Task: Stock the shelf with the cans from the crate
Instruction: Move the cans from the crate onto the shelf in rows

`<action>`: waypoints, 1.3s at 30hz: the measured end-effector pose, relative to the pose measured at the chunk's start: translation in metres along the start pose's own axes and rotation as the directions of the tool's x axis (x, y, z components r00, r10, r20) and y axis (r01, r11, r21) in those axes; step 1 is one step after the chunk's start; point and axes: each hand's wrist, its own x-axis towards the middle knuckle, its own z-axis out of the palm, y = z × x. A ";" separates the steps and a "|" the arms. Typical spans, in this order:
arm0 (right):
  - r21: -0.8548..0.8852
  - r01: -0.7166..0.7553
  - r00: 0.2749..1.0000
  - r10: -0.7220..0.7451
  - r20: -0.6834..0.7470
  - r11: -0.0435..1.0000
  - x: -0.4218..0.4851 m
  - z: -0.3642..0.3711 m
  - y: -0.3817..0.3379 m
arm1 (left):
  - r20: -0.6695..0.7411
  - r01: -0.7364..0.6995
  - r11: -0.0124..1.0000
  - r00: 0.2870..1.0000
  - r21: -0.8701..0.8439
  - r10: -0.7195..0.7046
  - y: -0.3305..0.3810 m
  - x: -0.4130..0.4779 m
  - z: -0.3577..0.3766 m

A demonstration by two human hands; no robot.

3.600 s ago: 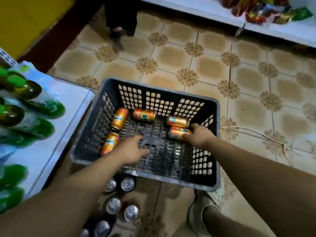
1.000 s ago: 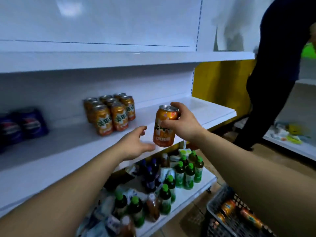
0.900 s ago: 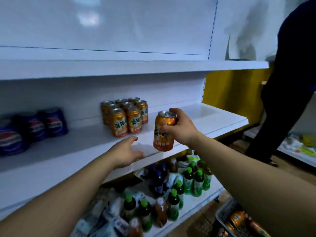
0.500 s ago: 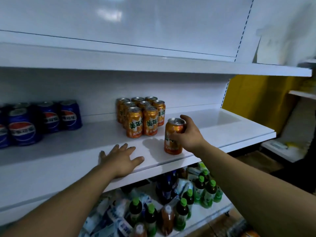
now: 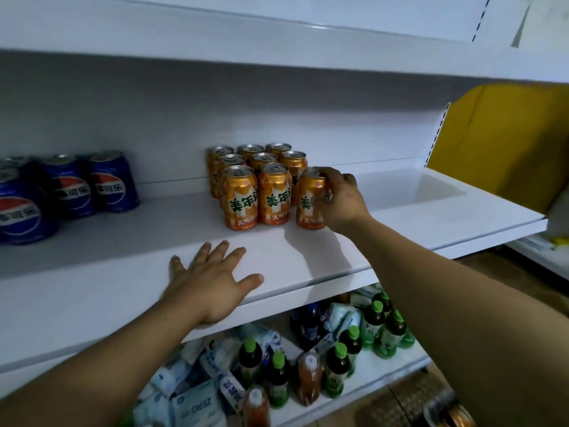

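Another can (image 5: 309, 201) joins the stocked cans (image 5: 272, 195)
My right hand (image 5: 341, 201) grips it; left hand (image 5: 209, 285) lies flat, open on shelf (image 5: 400, 229); crate (image 5: 409, 405) apparently holds more.

My only view comes from the head camera, looking forward and slightly down at the white shelf (image 5: 308, 260) from close range, with both forearms reaching in from the bottom edge.

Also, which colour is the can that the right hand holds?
The can is orange with green lettering, seen in the head view.
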 end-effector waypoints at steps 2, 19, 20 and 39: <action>-0.027 0.004 1.000 -0.004 0.000 1.000 0.009 0.002 0.002 | -0.005 -0.001 1.000 1.000 0.000 0.001 -0.001 0.000 0.001; 0.098 0.001 1.000 -0.004 0.026 0.995 0.030 0.023 0.002 | -0.019 -0.001 1.000 1.000 0.012 0.002 -0.001 0.002 0.003; 0.105 -0.009 1.000 0.006 0.031 0.994 0.030 0.024 0.002 | -0.021 -0.002 1.000 1.000 0.011 0.003 -0.001 0.002 0.004; -0.422 -0.127 0.947 0.236 0.216 0.898 -0.063 -0.103 -0.001 | 0.066 -0.097 0.992 0.993 -0.076 0.102 0.030 -0.007 -0.021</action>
